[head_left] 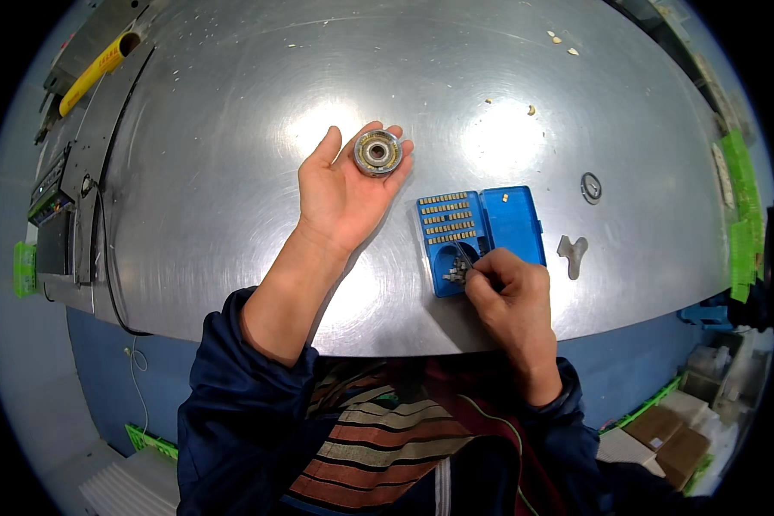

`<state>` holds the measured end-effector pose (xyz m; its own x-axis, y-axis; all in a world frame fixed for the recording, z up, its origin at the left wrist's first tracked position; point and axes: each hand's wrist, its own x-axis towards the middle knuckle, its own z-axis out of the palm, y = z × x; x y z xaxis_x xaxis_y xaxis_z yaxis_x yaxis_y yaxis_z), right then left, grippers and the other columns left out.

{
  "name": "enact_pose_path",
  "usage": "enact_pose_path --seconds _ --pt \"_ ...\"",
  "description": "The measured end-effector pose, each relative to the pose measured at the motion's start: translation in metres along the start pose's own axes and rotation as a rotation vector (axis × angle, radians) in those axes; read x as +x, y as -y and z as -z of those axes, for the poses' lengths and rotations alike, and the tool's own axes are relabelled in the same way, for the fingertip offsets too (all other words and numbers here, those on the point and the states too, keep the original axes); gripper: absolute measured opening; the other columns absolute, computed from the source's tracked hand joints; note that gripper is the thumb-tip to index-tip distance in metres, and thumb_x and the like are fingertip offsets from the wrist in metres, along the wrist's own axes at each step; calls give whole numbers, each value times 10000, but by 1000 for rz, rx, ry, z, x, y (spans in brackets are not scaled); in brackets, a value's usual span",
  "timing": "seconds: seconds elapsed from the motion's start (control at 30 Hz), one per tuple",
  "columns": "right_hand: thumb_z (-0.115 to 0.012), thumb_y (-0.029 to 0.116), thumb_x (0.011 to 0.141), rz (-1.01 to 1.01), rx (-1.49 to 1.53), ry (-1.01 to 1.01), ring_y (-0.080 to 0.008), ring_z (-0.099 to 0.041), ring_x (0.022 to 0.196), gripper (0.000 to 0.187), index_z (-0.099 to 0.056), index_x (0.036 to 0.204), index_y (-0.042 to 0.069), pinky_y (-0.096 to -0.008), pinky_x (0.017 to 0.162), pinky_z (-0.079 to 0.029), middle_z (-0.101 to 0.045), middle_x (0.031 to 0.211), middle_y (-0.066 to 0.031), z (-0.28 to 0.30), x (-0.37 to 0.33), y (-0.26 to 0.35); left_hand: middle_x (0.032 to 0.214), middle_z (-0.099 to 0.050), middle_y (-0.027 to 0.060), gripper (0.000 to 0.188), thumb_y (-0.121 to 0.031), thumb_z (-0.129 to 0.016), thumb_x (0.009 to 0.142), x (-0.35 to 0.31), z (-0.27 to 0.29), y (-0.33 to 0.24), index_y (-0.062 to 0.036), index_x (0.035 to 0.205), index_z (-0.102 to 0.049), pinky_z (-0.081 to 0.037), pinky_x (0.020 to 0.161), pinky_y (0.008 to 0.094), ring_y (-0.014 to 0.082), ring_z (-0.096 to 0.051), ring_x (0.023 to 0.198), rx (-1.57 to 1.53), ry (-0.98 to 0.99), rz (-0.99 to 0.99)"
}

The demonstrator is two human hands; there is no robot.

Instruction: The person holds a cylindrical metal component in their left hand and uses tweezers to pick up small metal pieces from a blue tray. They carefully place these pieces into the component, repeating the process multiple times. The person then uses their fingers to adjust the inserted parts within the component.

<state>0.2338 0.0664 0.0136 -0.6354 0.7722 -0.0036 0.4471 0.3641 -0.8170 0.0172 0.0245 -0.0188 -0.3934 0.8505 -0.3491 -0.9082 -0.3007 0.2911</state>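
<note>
Palm up, my left hand (344, 193) holds a round metal part like a bearing or wheel (377, 153) on its fingers, thumb stretched out to the side. The part has a ringed face and a hole at its centre. My right hand (514, 297) pinches thin metal tweezers (463, 252), their tips over the round well of an open blue case (434, 289). Small metal pieces (457, 271) lie in that well. Rows of small stamped blocks (449, 218) fill the upper part of the case. Its lid (513, 228) lies folded open to the right, with a tiny yellowish piece on it.
On the metal table (258, 95), a round metal disc (591, 187) and a flat three-lobed metal piece (573, 256) lie right of the case. Small pale scraps (573, 52) dot the far side. A yellow tube (99, 74) and black equipment (56, 232) stand at the left edge.
</note>
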Motion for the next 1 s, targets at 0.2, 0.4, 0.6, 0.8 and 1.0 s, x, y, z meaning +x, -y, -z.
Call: enact_pose_path --seconds 0.2,0.4,0.6,0.8,1.0 --pt "-625 39 755 24 -20 -10 -172 -568 452 84 -622 721 -38 -283 456 -441 -600 567 -127 0 1 1 1303 -411 227 488 -380 -262 1026 0 -1 0 26 1263 -393 -332 1095 457 368 -392 1269 3 6 -5" --pt "-623 36 756 26 -22 -1 -169 -559 446 83 -619 712 -36 -283 454 -439 -593 556 -121 -1 1 3 1308 -406 228 488 -376 -261 1027 -1 -1 0 29 1270 -385 -328 1099 452 369 -390 1271 9 7 -5" --pt "-626 40 756 12 -14 -4 -168 -558 446 85 -620 714 -34 -284 453 -438 -595 560 -126 -1 1 4 1306 -408 226 483 -373 -265 1026 -2 -3 1 25 1272 -382 -336 1091 448 367 -396 1265 8 -4 -9" --pt "-623 41 755 34 -6 7 -168 -557 447 90 -619 714 -38 -286 454 -439 -598 564 -129 -4 0 3 1344 -390 235 503 -386 -285 1023 0 0 0 23 1303 -372 -357 1087 473 386 -377 1291 -19 -1 4" --pt "-617 36 754 21 -11 28 -172 -559 450 87 -617 716 -42 -289 460 -444 -599 567 -131 -5 1 6 1363 -380 240 523 -396 -286 1022 2 3 0 24 1327 -360 -366 1085 484 394 -367 1304 -14 12 2"
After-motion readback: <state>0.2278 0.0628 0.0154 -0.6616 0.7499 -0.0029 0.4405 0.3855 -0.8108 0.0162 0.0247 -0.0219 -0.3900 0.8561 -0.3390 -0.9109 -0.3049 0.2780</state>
